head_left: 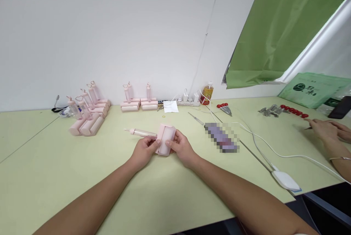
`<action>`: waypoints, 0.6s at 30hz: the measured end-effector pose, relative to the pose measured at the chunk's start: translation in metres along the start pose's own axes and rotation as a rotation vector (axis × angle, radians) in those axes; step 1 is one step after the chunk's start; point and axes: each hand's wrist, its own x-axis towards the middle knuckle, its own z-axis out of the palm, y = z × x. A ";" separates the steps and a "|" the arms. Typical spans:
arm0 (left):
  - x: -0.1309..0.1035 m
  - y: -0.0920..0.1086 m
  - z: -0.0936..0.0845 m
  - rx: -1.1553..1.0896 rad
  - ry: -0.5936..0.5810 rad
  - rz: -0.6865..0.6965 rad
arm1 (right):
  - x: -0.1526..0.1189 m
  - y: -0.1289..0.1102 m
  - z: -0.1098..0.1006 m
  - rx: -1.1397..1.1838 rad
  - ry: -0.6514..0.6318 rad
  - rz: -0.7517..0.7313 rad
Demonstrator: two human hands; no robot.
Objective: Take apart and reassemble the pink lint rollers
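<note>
A pale pink case [166,140] is held between my two hands above the green table [123,198]. My left hand [145,151] has its thumb on the case's left side, and a clear pink tube [142,133] points out to the left above its fingers. From the right, my right hand [183,148] grips the case, thumb on its front and fingers behind. How the tube joins the case is hidden by my left hand.
Pink cases with upright tubes [89,123] stand at the back left, others [130,106] at back centre. Right: a blurred-out phone [221,137], white cable, white charger [286,181], red-topped metal pieces [225,107], another person's hands [323,131]. A bottle [207,93] stands by the wall.
</note>
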 end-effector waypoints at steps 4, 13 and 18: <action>0.000 0.001 0.000 0.009 0.003 0.007 | 0.001 0.000 0.000 0.004 -0.008 -0.003; 0.001 0.000 -0.001 0.021 0.015 -0.015 | 0.002 0.003 -0.003 -0.006 -0.018 -0.012; 0.001 -0.002 -0.001 0.025 0.042 -0.029 | 0.001 0.001 -0.002 -0.018 -0.012 -0.010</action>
